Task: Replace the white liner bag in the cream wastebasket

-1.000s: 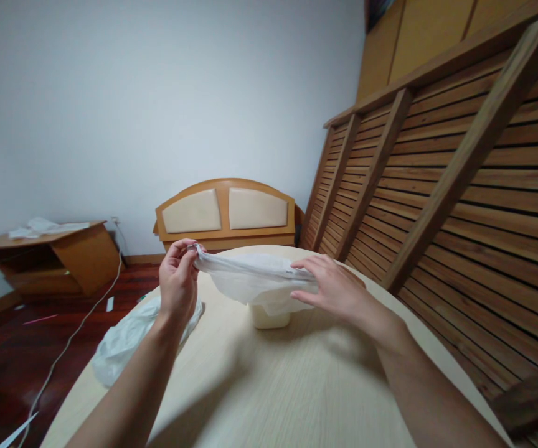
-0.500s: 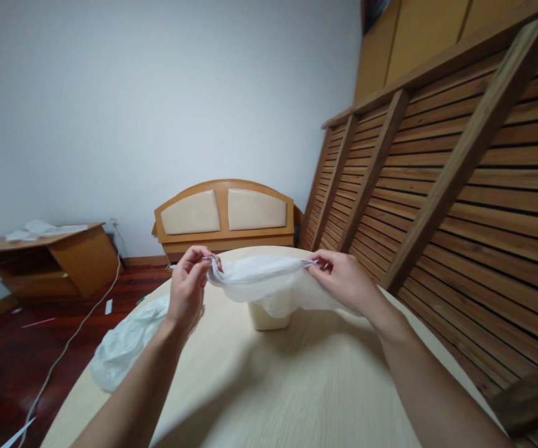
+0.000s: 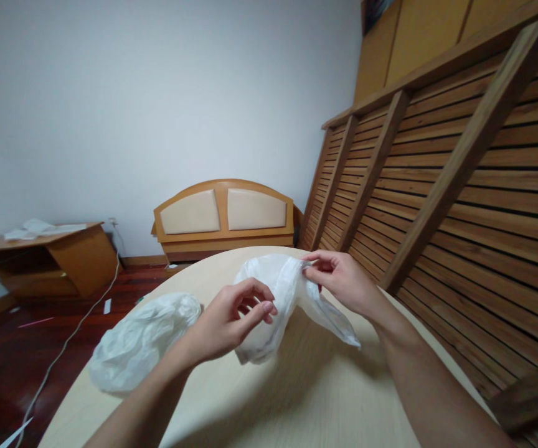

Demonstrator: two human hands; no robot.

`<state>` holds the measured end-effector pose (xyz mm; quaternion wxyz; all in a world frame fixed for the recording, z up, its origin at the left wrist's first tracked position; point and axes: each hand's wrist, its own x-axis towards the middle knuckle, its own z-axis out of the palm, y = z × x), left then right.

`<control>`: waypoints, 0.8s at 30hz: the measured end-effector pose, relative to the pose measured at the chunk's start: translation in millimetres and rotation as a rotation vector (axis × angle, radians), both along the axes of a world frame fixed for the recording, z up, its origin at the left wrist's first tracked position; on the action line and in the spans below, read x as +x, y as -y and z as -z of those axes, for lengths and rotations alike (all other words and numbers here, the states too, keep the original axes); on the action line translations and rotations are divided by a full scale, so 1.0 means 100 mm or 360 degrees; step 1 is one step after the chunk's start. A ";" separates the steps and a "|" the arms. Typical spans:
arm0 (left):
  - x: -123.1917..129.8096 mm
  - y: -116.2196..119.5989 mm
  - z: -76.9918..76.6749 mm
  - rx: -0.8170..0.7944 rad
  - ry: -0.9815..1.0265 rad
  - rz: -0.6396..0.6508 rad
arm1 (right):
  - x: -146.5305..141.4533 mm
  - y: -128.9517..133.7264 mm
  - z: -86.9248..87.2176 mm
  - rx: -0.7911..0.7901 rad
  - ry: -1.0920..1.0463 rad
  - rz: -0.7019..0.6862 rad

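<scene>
A thin white plastic bag (image 3: 269, 274) hangs in loose folds above the table, with one corner trailing toward the right. My right hand (image 3: 339, 277) pinches its gathered edge between thumb and fingers. My left hand (image 3: 238, 314) is in front of the bag's left part, fingers curled but apart from the thumb, and nothing shows in its grasp. Whether its fingertips brush the plastic I cannot tell. The cream container seen earlier is now hidden behind the bag and my left hand.
A second, crumpled white plastic bag (image 3: 145, 342) lies at the left of the round pale table (image 3: 325, 398). Beyond the table stands a wooden headboard (image 3: 222, 214). A slatted wooden frame (image 3: 437, 205) leans along the right, and a low cabinet (image 3: 82, 261) is at the left.
My left hand has let go of the bag's left end and moved right and slightly down. The stretched bag has dropped into folds, while my right hand keeps its grip almost in place.
</scene>
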<state>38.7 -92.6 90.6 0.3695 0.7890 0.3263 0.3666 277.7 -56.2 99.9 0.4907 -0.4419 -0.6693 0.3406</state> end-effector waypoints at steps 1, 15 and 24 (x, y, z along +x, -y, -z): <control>0.01 -0.01 0.02 0.0097 0.0059 -0.0144 | -0.02 0.03 -0.01 -0.0004 0.0005 -0.0031; 0.10 -0.01 0.09 0.0255 0.0173 -0.0365 | -0.37 0.27 0.02 -0.0296 -0.0257 -0.0423; 0.05 -0.04 0.12 0.0342 0.0087 -0.0402 | -0.35 0.31 0.03 0.0080 0.0076 -0.0467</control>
